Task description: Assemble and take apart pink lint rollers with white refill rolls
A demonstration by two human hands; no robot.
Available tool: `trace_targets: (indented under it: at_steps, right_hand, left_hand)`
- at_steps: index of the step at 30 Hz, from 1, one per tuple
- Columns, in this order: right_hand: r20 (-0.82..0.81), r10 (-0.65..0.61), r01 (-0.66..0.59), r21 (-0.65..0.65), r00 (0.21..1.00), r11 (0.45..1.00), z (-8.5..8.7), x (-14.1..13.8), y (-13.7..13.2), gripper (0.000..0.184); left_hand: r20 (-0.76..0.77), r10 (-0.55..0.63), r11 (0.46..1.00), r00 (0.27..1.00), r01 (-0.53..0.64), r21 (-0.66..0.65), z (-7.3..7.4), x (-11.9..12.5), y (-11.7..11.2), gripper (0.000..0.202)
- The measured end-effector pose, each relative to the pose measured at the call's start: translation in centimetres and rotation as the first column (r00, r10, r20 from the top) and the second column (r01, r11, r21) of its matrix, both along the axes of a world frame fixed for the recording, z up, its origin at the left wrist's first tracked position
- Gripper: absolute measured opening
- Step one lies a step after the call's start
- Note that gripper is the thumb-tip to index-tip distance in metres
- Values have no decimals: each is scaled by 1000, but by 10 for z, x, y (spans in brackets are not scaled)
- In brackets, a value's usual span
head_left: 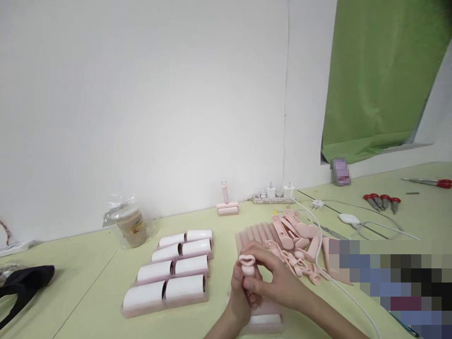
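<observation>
My left hand point(237, 301) is wrapped round a pink plastic handle piece point(247, 266), held upright with its heart-shaped loop on top. From the other side my right hand point(273, 278) closes on the same piece, its fingers round the loop end. The lower part of the handle piece is hidden by my hands. Just below them, a lint roller head with a white roll point(265, 320) lies on the table, partly covered by my hands. Behind and right of my right hand is a pile of loose pink handle parts point(298, 252), some with loops.
Paired white rolls on pink bases point(190, 287) stand in rows at left. A complete lint roller point(228, 207) leans at the wall. A power strip point(273, 199), white cable point(319, 245), red-handled screwdrivers point(384, 200) and bagged tub point(132, 228) lie around. The lower right is pixelated.
</observation>
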State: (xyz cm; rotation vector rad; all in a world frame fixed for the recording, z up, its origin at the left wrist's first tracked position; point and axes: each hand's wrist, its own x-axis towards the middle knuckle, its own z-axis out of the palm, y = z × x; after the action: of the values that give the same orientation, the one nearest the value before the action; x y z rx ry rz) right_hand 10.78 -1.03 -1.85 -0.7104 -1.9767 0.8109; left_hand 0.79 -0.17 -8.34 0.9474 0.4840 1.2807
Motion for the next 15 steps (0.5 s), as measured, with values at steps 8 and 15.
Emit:
trace_targets:
  at_steps: [8,15]
  right_hand:
    - [-45,-106,109,69,993,992,-6,-10,-3,6]
    - [175,-129,97,183,976,978,6,7,-10,12]
  left_hand:
    - [-126,1,999,992,5,46,14,-4,-1,56]
    - [-466,294,942,834,-172,287,42,-52,-10,53]
